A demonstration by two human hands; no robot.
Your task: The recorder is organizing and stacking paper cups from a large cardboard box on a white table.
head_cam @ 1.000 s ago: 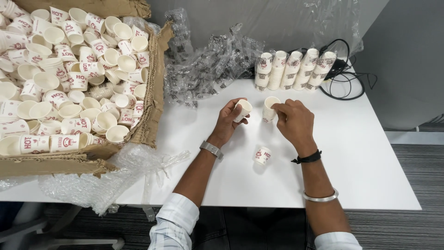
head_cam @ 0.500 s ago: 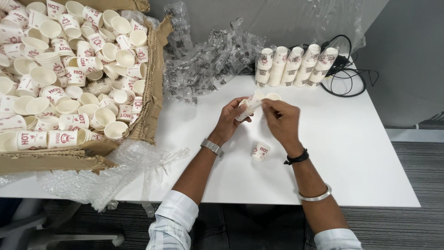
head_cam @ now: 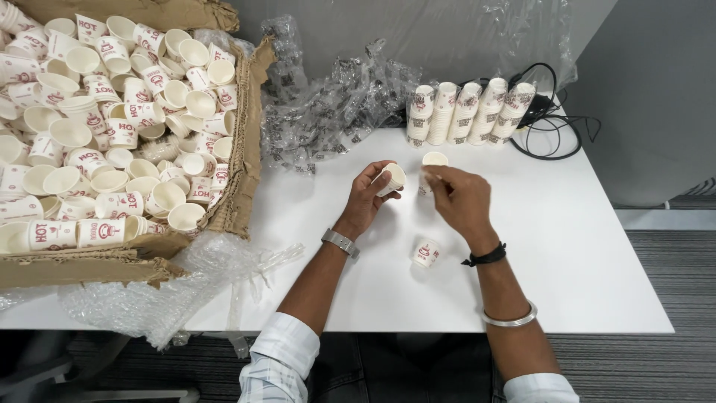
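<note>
Left grip (head_cam: 371,195) pinching paper cup (head_cam: 391,179) — right grip (head_cam: 456,198) pinching second cup (head_cam: 432,161); bare table (head_cam: 597,239) rightward.

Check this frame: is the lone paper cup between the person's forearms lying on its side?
No: the lone paper cup stands on the white table, untouched by either hand, while the left hand holds another cup.

five cup stacks (head_cam: 468,112), one cardboard box (head_cam: 246,149), two hands (head_cam: 365,198).
</note>
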